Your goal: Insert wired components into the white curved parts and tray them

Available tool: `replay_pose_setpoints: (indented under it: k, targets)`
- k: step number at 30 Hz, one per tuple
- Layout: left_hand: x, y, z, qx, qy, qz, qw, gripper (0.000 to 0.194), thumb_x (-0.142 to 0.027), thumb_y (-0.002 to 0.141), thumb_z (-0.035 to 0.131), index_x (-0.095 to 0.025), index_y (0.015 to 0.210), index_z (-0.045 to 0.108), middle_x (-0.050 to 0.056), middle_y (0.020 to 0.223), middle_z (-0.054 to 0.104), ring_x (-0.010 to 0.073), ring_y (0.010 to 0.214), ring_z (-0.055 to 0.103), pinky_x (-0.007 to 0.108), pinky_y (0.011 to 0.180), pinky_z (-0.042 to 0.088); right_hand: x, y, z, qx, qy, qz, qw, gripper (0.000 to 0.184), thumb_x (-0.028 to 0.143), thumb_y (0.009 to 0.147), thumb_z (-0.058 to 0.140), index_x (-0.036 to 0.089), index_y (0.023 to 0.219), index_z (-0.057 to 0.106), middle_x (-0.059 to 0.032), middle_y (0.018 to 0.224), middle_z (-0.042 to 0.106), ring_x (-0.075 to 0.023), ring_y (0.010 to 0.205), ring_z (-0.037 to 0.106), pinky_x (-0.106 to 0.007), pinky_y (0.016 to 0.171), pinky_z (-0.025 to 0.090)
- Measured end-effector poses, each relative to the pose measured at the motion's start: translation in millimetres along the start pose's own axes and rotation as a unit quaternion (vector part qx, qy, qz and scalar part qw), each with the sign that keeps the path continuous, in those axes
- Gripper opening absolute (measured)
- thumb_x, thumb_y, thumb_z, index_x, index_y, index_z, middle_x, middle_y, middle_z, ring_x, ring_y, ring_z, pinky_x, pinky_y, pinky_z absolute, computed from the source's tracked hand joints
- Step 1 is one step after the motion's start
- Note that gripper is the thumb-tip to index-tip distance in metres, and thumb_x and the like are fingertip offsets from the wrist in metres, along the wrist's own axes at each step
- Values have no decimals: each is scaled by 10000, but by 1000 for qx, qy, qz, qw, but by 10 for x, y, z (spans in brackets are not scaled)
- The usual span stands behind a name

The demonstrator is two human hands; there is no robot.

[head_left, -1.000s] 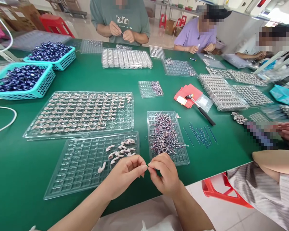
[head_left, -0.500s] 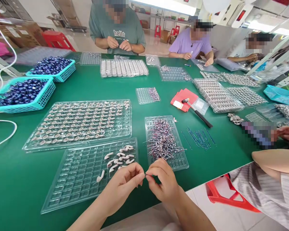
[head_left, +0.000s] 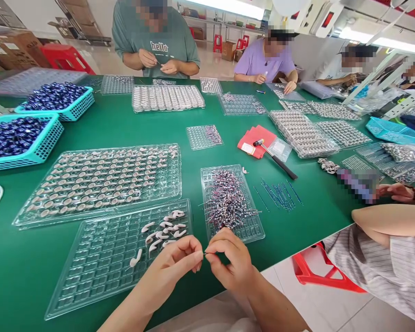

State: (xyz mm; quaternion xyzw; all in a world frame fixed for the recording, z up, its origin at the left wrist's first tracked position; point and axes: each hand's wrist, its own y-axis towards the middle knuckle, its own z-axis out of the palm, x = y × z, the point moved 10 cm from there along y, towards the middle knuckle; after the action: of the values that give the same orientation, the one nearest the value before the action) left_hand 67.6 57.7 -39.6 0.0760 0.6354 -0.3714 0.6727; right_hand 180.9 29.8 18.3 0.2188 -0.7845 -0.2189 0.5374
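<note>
My left hand [head_left: 180, 263] and my right hand [head_left: 231, 263] meet fingertip to fingertip over the near edge of the table. Each is pinched closed around a tiny dark piece that is too small to name. Just beyond the right hand, a heap of small wired components [head_left: 226, 198] fills a clear tray [head_left: 257, 233]. White earbud stem shells [head_left: 136, 258] lie loose at the right end of another clear compartment tray [head_left: 86, 263], close to my left hand. Behind it, a fuller stack of clear trays [head_left: 175, 175] holds rows of earbud shells.
A small hammer [head_left: 280, 163] lies partly on red packets [head_left: 254, 138]. Thin blue strips [head_left: 278, 196] are to the right. Turquoise baskets [head_left: 50, 143] of dark blue glossy pieces stand left. Co-workers sit across the green table [head_left: 152, 131]; another person's arm [head_left: 390, 221] is at right.
The view has shifted slightly, so the table's things sit further left. My hands stay pinched together in nearly the same pose. The co-worker in green has moved their hands a little apart.
</note>
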Motion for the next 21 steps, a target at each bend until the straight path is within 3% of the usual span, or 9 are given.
replay_pose_setpoints:
  k: [21]
  targets:
    - [69,-65,-56,-19,11,-10,1000,351,-515,893,614,-188,766,592,3,715,510,160,709,449,248,659,373,-10,42,-81,-20,51,25,998,107,163,892,571,214,973,619,-48,822,667,-156,746,610,-317,679,507]
